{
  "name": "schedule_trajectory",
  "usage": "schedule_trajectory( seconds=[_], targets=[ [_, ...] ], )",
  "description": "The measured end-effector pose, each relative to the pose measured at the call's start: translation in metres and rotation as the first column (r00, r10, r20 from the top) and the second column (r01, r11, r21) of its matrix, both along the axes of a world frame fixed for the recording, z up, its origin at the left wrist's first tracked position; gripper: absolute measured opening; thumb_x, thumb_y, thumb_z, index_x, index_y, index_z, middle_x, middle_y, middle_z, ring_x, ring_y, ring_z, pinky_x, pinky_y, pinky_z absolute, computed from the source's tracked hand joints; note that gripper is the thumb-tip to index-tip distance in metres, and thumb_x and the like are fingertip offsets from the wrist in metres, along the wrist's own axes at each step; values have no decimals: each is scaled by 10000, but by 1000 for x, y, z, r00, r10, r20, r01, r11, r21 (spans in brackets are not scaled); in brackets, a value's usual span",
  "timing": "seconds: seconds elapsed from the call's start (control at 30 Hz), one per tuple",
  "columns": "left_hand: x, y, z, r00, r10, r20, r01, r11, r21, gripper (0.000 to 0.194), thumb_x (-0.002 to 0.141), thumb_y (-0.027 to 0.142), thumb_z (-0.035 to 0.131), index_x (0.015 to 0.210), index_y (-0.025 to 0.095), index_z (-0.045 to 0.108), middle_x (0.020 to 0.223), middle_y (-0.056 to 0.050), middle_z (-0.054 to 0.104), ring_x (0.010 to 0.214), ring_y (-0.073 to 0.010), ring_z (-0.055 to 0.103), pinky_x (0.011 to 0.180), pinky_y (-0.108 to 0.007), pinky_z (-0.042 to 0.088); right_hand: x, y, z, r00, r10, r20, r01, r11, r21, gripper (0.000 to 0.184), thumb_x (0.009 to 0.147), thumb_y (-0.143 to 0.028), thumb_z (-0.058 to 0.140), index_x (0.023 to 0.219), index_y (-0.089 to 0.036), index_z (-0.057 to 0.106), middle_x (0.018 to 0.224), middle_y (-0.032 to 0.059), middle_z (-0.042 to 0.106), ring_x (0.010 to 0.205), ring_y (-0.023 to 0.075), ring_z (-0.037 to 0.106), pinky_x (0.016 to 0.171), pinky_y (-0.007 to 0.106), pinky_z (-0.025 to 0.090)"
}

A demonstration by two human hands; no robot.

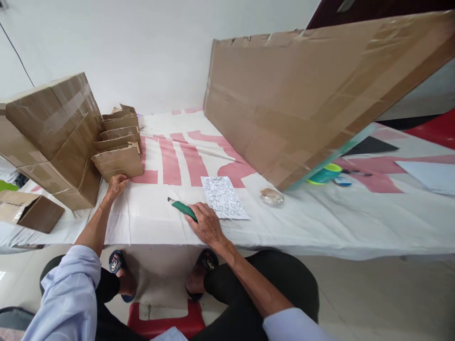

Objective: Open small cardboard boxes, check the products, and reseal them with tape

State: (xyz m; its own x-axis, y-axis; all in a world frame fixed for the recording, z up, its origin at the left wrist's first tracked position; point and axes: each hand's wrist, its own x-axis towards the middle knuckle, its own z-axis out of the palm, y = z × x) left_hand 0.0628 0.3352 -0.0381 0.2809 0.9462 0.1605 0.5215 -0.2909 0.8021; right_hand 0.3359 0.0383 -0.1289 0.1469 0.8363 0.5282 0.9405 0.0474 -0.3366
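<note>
My right hand [206, 222] rests on the cloth-covered table, closed around a green utility knife [184, 209]. The knife lies low over the cloth, its blade end pointing left and away from me. My left hand [116, 185] is at the bottom edge of the front cardboard piece [119, 161], with its fingers bent against it; the fingertips are partly hidden. That piece stands upright at the front of a row of several open-topped cardboard pieces. Just beyond my right hand lies a white sheet of paper [224, 196] covered in small drawn shapes.
Taped cardboard boxes [71, 151] are stacked on the left, with a small box [39, 213] in front. A large cardboard panel [284, 104] leans at the right. Near its base are a clear tape roll [272, 197] and a green-yellow round container [324, 174].
</note>
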Motion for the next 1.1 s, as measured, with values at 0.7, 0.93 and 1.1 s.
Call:
schedule_trajectory(
  seconds=[0.7, 0.93, 1.1],
  targets=[
    [-89, -251, -15, 943, 46, 331, 32, 974, -224, 483, 703, 654, 793, 732, 179, 709, 740, -91, 772, 696, -225, 684, 706, -360, 536, -2, -1, -9, 998, -45, 49, 48, 997, -53, 213, 971, -310, 561, 1069, -186, 704, 1015, 137, 651, 973, 304, 528, 830, 398, 417],
    [-58, -331, 20, 592, -88, 801, 423, 880, -216, 702, 877, 807, 591, 1063, 166, 809, 1189, -194, 806, 1072, -373, 772, 835, -449, 600, -7, -4, -4, 998, -26, 62, 31, 996, -79, 253, 966, -303, 544, 1066, -151, 720, 1013, 142, 662, 973, 291, 543, 865, 390, 444],
    [-61, -377, 86, 446, -340, 828, 573, 819, 28, 598, 935, 731, 603, 1164, 232, 840, 1243, -148, 800, 1277, -405, 691, 962, -482, 588, -20, -5, 8, 998, -55, 12, 56, 993, -99, 227, 936, -253, 566, 1052, -136, 721, 999, 129, 660, 972, 270, 545, 873, 364, 439]
  ],
)
